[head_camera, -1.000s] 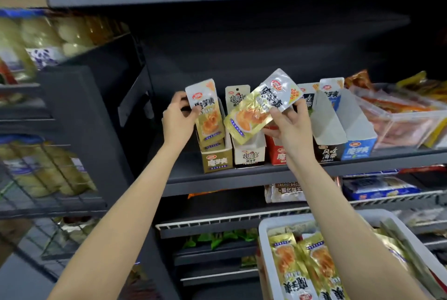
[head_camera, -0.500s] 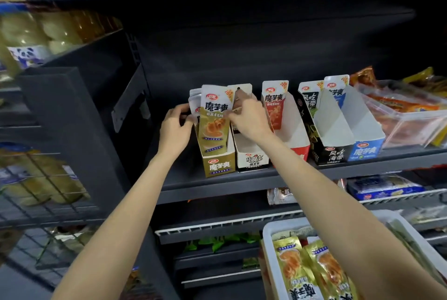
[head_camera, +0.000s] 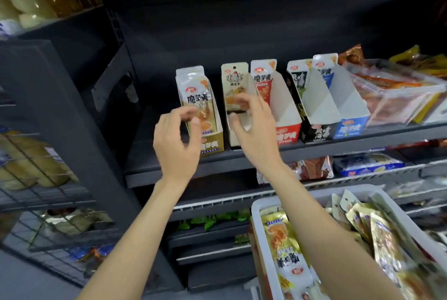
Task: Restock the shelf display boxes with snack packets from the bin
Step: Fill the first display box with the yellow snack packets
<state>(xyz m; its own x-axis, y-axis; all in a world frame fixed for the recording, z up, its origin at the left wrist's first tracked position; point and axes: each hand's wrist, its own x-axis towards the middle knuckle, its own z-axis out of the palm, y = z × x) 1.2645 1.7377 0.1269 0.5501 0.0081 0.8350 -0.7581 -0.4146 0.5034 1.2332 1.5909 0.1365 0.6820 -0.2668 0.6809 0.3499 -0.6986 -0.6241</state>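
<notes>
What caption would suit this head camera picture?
Two empty hands, left and right, hover before gold cardboard display box above white plastic bin.

A dark grey shelf (head_camera: 266, 158) carries a row of five cardboard display boxes side by side: a gold box (head_camera: 212, 137) at the left, then a cream box (head_camera: 233, 139), a red box (head_camera: 287, 131), a black box (head_camera: 314, 130) and a blue box (head_camera: 350, 127). To their right sits a clear plastic tub (head_camera: 399, 104) of orange packets.
</notes>
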